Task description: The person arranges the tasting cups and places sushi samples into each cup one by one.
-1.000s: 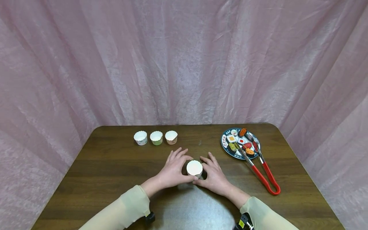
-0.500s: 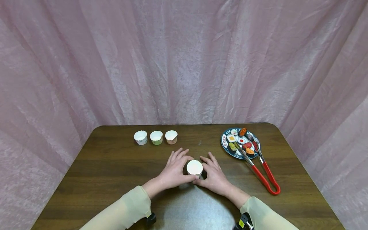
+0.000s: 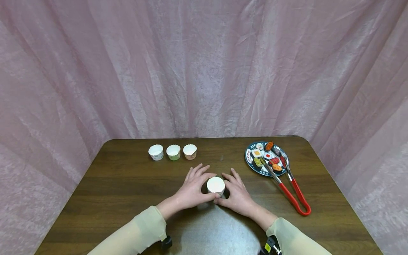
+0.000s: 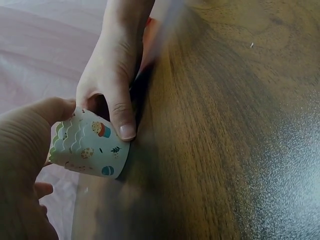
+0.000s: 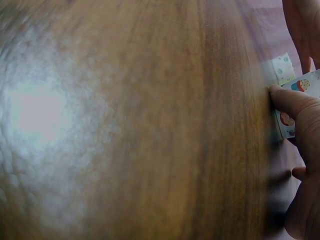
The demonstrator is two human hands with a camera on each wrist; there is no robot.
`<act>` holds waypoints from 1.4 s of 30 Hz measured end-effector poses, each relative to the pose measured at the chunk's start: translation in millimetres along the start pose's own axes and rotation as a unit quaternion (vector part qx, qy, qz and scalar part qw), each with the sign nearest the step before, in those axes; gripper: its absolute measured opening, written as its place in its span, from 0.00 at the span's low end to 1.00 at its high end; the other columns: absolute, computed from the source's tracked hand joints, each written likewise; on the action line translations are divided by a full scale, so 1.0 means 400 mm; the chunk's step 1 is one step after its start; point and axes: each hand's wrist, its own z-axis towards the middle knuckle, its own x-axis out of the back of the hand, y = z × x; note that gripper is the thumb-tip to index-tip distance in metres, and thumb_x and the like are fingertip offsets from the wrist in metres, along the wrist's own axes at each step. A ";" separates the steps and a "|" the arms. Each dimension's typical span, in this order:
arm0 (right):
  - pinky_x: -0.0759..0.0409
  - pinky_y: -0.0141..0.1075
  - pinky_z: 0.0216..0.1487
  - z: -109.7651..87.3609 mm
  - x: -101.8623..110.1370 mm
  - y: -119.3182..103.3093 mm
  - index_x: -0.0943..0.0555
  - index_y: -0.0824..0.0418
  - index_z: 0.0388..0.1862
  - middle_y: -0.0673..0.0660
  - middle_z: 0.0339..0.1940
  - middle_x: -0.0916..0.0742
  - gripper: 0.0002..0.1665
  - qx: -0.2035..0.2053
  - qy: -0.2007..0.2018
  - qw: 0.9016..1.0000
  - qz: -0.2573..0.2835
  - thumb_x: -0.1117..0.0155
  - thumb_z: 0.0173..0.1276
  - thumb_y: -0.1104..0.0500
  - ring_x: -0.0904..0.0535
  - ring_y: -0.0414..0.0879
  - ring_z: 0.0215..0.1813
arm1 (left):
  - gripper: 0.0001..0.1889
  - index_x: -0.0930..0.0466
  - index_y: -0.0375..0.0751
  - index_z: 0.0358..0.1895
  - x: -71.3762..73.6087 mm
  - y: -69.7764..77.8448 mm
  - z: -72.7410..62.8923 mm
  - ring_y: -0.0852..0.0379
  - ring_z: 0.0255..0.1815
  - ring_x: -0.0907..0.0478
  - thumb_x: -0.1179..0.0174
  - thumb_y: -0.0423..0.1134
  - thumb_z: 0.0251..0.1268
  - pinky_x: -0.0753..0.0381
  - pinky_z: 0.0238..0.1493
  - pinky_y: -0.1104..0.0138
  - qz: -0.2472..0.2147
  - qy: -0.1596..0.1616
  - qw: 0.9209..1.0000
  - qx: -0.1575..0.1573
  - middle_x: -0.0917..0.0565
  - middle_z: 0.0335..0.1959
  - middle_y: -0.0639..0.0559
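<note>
A white paper baking cup (image 3: pixel 215 184) stands upright on the table in front of me, in the middle. Its side (image 4: pixel 92 145) carries small cupcake prints, and several wavy rims show one behind another, like nested cups. My left hand (image 3: pixel 191 191) holds the cup from the left between thumb and fingers, near the rim in the left wrist view. From the right, my right hand (image 3: pixel 237 196) grips it too, its thumb (image 4: pixel 121 112) low on the side by the base. The fingertips behind the cup are partly hidden.
Three paper cups, bluish (image 3: pixel 156 152), green (image 3: pixel 173 156) and tan (image 3: pixel 190 153), stand in a row at the back left. A patterned plate (image 3: pixel 247 158) with several toy-like sushi pieces is back right. Red-handled tongs (image 3: pixel 292 200) lean across it. A pink curtain (image 3: pixel 204 71) hangs behind.
Almost nothing differs. Both hands keep hold of the cup, with only a very slight shift of the left hand.
</note>
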 end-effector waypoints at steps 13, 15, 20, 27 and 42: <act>0.52 0.66 0.76 0.000 0.000 -0.002 0.15 0.53 0.51 0.60 0.76 0.27 0.31 -0.006 -0.003 1.000 0.001 0.19 0.54 0.39 0.57 0.60 0.84 | 0.39 0.26 0.48 0.72 0.020 -0.001 0.000 0.42 0.83 0.56 0.31 0.61 0.61 0.62 0.76 0.35 -0.015 -0.016 1.000 -0.011 0.39 0.80 0.46; 0.52 0.66 0.76 0.000 0.000 -0.002 0.15 0.53 0.51 0.59 0.76 0.27 0.31 -0.007 -0.004 1.000 -0.001 0.19 0.54 0.38 0.57 0.60 0.84 | 0.38 0.26 0.48 0.73 0.024 0.000 -0.001 0.42 0.83 0.56 0.31 0.61 0.61 0.62 0.76 0.35 -0.019 -0.018 1.000 -0.012 0.39 0.80 0.46; 0.50 0.67 0.75 0.000 0.000 -0.005 0.15 0.54 0.52 0.60 0.75 0.27 0.31 0.000 0.003 1.000 -0.003 0.19 0.53 0.39 0.56 0.63 0.83 | 0.38 0.27 0.50 0.73 0.030 0.002 -0.001 0.43 0.83 0.57 0.30 0.61 0.62 0.62 0.76 0.35 -0.024 -0.026 0.999 -0.005 0.39 0.80 0.47; 0.50 0.66 0.75 -0.004 0.014 -0.007 0.15 0.53 0.57 0.61 0.75 0.27 0.35 0.008 -0.003 1.000 0.000 0.18 0.52 0.40 0.56 0.64 0.83 | 0.37 0.26 0.49 0.73 0.036 0.002 0.002 0.44 0.83 0.58 0.31 0.61 0.63 0.62 0.75 0.35 -0.029 -0.034 0.999 -0.006 0.39 0.80 0.48; 0.51 0.66 0.75 0.002 0.065 0.014 0.18 0.49 0.63 0.60 0.79 0.31 0.35 0.074 -0.023 0.994 0.080 0.23 0.59 0.37 0.58 0.61 0.84 | 0.37 0.28 0.50 0.74 0.042 -0.001 0.006 0.44 0.83 0.58 0.33 0.59 0.64 0.61 0.76 0.35 -0.016 -0.046 0.999 -0.008 0.41 0.81 0.48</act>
